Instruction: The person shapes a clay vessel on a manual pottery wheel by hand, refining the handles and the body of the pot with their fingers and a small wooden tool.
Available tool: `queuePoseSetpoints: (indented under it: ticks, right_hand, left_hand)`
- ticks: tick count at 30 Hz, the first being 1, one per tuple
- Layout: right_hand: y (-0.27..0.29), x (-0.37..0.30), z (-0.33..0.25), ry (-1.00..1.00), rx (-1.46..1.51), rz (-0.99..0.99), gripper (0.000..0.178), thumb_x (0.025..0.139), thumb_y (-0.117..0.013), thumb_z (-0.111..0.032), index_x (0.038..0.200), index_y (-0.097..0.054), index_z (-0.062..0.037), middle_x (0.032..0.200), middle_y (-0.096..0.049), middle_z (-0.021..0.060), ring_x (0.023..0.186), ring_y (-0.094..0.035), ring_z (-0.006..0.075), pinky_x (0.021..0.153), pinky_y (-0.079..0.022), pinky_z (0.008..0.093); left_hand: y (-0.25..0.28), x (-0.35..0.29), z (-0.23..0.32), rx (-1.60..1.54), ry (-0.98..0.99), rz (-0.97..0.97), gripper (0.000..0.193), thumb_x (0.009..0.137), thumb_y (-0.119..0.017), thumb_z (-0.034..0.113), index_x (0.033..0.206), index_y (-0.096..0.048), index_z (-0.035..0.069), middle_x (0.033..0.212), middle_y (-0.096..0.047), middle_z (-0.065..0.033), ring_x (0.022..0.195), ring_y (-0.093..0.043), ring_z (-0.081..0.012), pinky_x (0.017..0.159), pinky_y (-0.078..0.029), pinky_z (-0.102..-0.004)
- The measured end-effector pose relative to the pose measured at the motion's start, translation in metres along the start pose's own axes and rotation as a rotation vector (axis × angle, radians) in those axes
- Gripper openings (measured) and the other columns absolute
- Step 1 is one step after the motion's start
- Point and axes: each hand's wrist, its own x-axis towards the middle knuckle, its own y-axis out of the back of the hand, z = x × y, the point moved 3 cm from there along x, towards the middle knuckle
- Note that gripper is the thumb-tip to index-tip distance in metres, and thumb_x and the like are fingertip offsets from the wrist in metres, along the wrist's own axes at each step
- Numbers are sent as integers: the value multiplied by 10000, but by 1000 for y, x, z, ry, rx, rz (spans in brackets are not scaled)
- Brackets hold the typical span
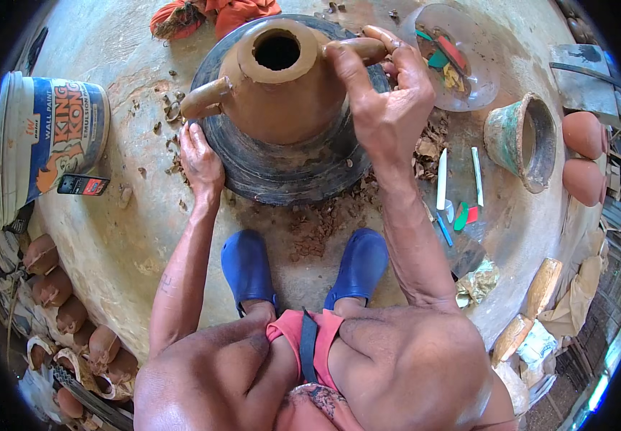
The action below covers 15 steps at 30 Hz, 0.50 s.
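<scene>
**Hands on a wet clay pot**

Knees and 2 blue clogs [303, 267] sit closest, below the round surface [131, 237]. From the right hand [389, 100], fingers [346, 68] are curled and pinched around the pot's right clay handle [357, 47], thumb pressing its near end against the pot's shoulder. The handle's long axis runs left-right, pointing away from the pot. The left hand [199, 161] lies flat and open, holding nothing, on the rim of the dark wheel [282, 172] at the pot's near left, just below the opposite handle [205, 97]. The clay pot [282, 86] stands upright at the wheel's centre, near the surface's far edge. Shaping tools [458, 183] lie right; a paint bucket [44, 140] lies left.
</scene>
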Motion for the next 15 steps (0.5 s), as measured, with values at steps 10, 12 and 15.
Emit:
queuePoseSetpoints:
  ticks: [10, 12, 15]
  right_hand:
    - [19, 12, 6, 134, -99, 111, 272, 941, -869, -163, 1191, -831, -62, 1100, -781, 113, 927, -699, 176, 865, -557, 328]
    - [17, 8, -5, 216, -155, 36, 264, 935, -872, -157, 1178, -833, -61, 1161, -770, 140, 1006, -704, 203, 910, -558, 342]
    - [15, 10, 6, 284, -204, -50, 248, 938, -868, -146, 1162, -831, -47, 1185, -771, 148, 1059, -716, 191, 904, -575, 340]
  left_hand:
    - [-4, 4, 4, 84, -131, 46, 555, 1177, -403, 365, 1436, -571, -96, 1402, -635, -330, 1300, -605, -489, 1111, -463, -502]
    - [-6, 6, 0, 113, -163, 46, 564, 1180, -391, 372, 1456, -555, -92, 1401, -637, -328, 1294, -604, -493, 1111, -462, -502]
    - [-11, 3, -2, 41, -102, 102, 462, 1129, -531, 296, 1326, -676, -96, 1463, -610, -329, 1391, -574, -465, 1154, -459, -480]
